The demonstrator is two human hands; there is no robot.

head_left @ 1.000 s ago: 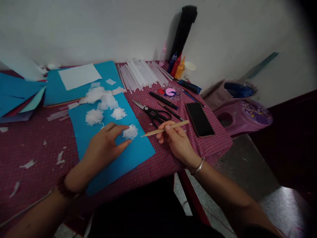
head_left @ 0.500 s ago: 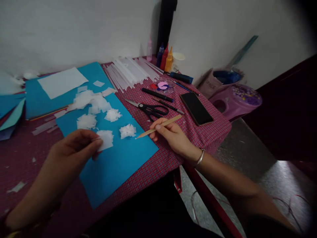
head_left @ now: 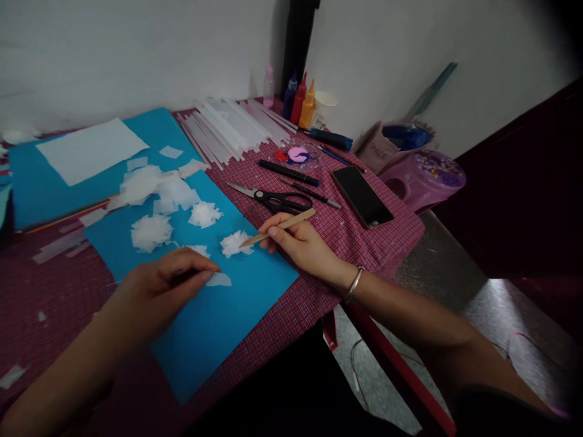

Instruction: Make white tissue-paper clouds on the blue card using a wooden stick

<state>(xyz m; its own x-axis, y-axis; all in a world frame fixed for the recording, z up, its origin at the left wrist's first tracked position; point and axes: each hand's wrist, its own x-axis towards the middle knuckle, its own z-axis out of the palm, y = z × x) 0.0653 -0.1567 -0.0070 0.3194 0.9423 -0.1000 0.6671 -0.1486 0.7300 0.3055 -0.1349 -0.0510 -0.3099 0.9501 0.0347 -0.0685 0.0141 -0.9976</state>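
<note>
My left hand [head_left: 166, 285] pinches a small white square of thin paper [head_left: 221, 280] over the blue sheet [head_left: 228, 325]. With my right hand [head_left: 303, 243] I grip a pale wooden stick [head_left: 298, 218], held like a pen. Its pointed end rests at the right side of a crumpled white paper puff [head_left: 233, 243]; whether it presses in, I cannot tell. Two more paper puffs, a smaller one [head_left: 204, 214] and a larger one [head_left: 151, 233], sit further back. Beyond my left fingers a white paper piece [head_left: 199, 249] lies partly hidden.
Open-bladed scissors [head_left: 273, 198], a black marker [head_left: 288, 173] and a phone [head_left: 361, 195] lie right of the sheet. Translucent sticks [head_left: 232, 130], paint bottles [head_left: 299, 103] and a paint-smeared palette [head_left: 297, 155] stand behind. Loose white paper [head_left: 141, 185] is heaped at the sheet's back.
My left hand left the near puff, picked up a paper square and brought it back rightward. The stick in my right hand moved left onto the puff. The view swung right.
</note>
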